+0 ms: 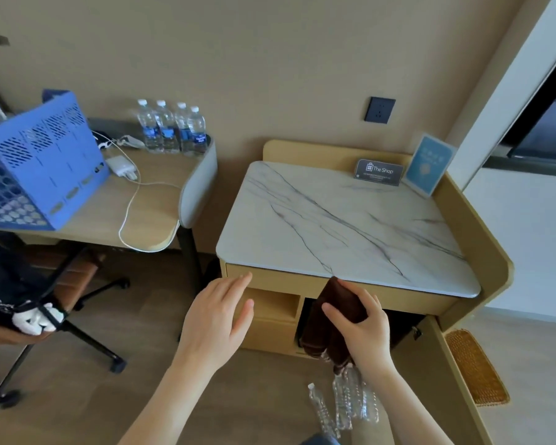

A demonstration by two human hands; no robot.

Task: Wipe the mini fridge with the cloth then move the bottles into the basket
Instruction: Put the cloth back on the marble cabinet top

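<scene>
My right hand (363,329) grips a dark brown cloth (331,326) that hangs in front of the cabinet's dark open compartment (398,326), where the mini fridge cannot be made out. My left hand (219,316) hovers open, fingers spread, before the cabinet's small open shelf. Several clear plastic bottles (347,403) lie on the floor below my right hand. Several more water bottles with blue labels (172,128) stand at the back of the desk. A blue perforated basket (36,168) sits on the desk at the left.
The cabinet has a white marble top (334,226) with a dark "The Shop" sign (379,172) and a blue card (429,163). Its wooden door (453,380) stands open at the right. A white charger and cable (126,175) lie on the desk. An office chair (61,300) stands at the left.
</scene>
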